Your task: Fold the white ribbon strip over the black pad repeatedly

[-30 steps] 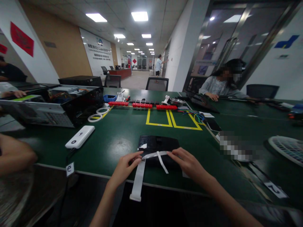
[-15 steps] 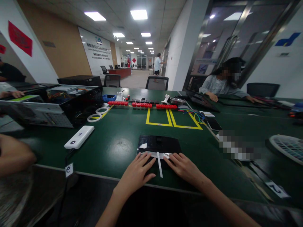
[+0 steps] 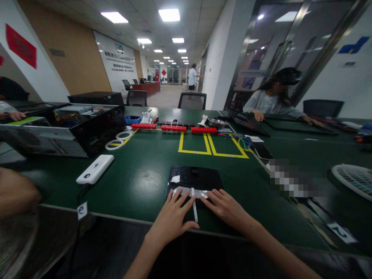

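Observation:
A flat black panel (image 3: 203, 176) lies on the green table just in front of me. Across its near part runs a shiny silver strip (image 3: 186, 192), and a narrow white strip (image 3: 195, 211) hangs over it toward the table's front edge. My left hand (image 3: 174, 211) rests with spread fingers on the left end of the silver strip, its thumb beside the white strip's lower end. My right hand (image 3: 222, 203) lies on the strip's right end, fingers stretched out. The fingers partly cover the silver strip and the panel's near edge.
A white power bank (image 3: 95, 169) with a cable lies to the left, near an open computer case (image 3: 66, 131). Red tool strips (image 3: 173, 128) and yellow tape outlines (image 3: 194, 152) are farther back. At right are a phone (image 3: 263, 151), a fan cover (image 3: 353, 180) and a co-worker (image 3: 271, 97).
My left hand has shifted slightly, its thumb moving right and down across the white strip's side. The right hand stays nearly in place. The view has turned a little.

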Motion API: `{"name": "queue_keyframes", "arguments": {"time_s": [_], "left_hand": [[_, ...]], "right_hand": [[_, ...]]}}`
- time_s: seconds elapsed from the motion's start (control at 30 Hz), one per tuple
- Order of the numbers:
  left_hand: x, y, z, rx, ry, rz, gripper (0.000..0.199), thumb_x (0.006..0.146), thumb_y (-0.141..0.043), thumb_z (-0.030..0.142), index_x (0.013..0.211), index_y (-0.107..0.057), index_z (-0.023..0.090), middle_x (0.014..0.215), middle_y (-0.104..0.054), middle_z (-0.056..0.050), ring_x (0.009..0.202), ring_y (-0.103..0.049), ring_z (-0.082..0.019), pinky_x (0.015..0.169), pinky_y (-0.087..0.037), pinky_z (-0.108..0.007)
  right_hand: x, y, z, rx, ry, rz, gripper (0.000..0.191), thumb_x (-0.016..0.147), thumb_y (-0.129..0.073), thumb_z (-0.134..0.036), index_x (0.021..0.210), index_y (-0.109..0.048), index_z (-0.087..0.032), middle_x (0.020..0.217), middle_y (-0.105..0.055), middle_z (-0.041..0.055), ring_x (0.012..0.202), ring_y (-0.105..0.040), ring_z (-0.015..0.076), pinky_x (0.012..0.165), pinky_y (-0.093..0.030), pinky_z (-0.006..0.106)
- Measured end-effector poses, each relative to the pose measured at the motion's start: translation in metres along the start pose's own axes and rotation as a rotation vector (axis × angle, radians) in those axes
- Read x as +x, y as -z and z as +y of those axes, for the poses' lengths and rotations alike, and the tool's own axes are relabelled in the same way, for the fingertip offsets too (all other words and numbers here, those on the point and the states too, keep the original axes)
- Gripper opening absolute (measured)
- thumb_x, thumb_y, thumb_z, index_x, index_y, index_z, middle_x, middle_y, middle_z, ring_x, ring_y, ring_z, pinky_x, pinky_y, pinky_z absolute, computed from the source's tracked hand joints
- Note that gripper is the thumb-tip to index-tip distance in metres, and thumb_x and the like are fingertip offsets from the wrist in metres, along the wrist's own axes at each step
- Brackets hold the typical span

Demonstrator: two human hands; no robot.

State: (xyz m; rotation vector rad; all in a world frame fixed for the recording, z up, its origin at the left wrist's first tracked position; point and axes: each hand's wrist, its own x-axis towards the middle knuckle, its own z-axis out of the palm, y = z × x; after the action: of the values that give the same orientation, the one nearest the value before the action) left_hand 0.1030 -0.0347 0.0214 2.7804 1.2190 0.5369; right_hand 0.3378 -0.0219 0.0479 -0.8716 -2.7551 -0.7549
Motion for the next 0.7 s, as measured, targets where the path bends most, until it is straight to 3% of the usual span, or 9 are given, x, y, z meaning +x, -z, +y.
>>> {"name": "queue_keyframes", "arguments": {"time_s": [0.2, 0.37, 0.5, 0.6, 0.7], "left_hand": [[0.003, -0.002, 0.001, 0.025, 0.021, 0.007, 0.075, 0.080, -0.049, 0.063, 0.142, -0.031, 0.025, 0.145, -0.040, -0.011, 0.134, -0.030, -0.035, 0.104, -0.028, -0.061], [0.004, -0.003, 0.005, 0.061, 0.033, 0.023, 0.073, 0.080, -0.050, 0.063, 0.140, -0.035, 0.024, 0.144, -0.040, -0.012, 0.134, -0.030, -0.036, 0.103, -0.029, -0.060], [0.005, -0.002, 0.008, 0.076, 0.048, 0.028, 0.069, 0.081, -0.054, 0.058, 0.139, -0.038, 0.024, 0.142, -0.043, -0.012, 0.132, -0.032, -0.036, 0.103, -0.030, -0.060], [0.006, -0.004, 0.007, 0.089, 0.057, 0.037, 0.058, 0.086, -0.054, 0.049, 0.137, -0.041, 0.025, 0.141, -0.045, -0.010, 0.132, -0.034, -0.034, 0.103, -0.031, -0.059], [0.010, -0.010, 0.003, 0.099, 0.075, 0.048, 0.045, 0.091, -0.050, 0.032, 0.135, -0.043, 0.026, 0.139, -0.048, -0.008, 0.131, -0.036, -0.032, 0.103, -0.031, -0.058]], "right_hand": [[0.000, -0.003, 0.006, 0.063, -0.052, -0.034, 0.037, 0.089, -0.041, -0.010, 0.122, -0.054, -0.019, 0.097, -0.061, 0.0091, 0.083, -0.053, 0.0190, 0.071, -0.044, 0.033], [0.001, -0.004, 0.010, 0.146, -0.088, -0.106, 0.039, 0.087, -0.046, -0.011, 0.124, -0.055, -0.023, 0.107, -0.059, 0.0103, 0.091, -0.052, 0.0201, 0.075, -0.043, 0.034], [0.001, -0.001, 0.017, 0.284, -0.110, -0.151, 0.043, 0.089, -0.051, -0.030, 0.131, -0.048, -0.030, 0.117, -0.056, 0.0099, 0.102, -0.050, 0.0220, 0.080, -0.043, 0.037], [-0.002, -0.003, 0.021, 0.320, -0.110, -0.161, 0.051, 0.085, -0.055, -0.041, 0.134, -0.044, -0.033, 0.123, -0.054, 0.0102, 0.107, -0.048, 0.0245, 0.083, -0.043, 0.041], [-0.003, -0.008, 0.022, 0.304, -0.142, -0.135, 0.048, 0.086, -0.054, -0.039, 0.133, -0.046, -0.034, 0.123, -0.054, 0.0097, 0.107, -0.048, 0.0241, 0.084, -0.043, 0.041]]}}
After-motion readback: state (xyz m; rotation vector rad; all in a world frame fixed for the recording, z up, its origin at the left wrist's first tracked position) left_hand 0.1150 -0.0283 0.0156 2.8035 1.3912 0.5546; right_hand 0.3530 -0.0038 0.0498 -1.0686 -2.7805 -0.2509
